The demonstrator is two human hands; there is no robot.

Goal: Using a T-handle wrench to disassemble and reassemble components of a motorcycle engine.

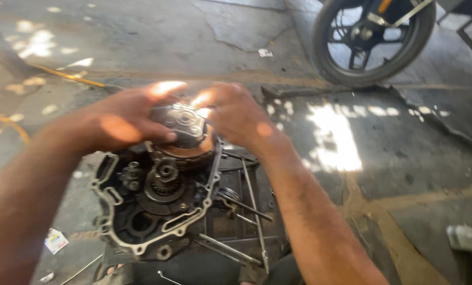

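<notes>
While open, crankcase (141, 211) holds gears (164, 182).

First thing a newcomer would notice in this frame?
Dead centre, the left hand and right hand grip a round metal clutch assembly between them, just above an open engine case with exposed gears on the concrete floor. Long studs stick out on the case's right side. At top right stands a black motorcycle wheel.

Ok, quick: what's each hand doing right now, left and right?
Left hand: closed on the round metal clutch assembly above the open engine case.
Right hand: gripping the same assembly from the other side.
</notes>
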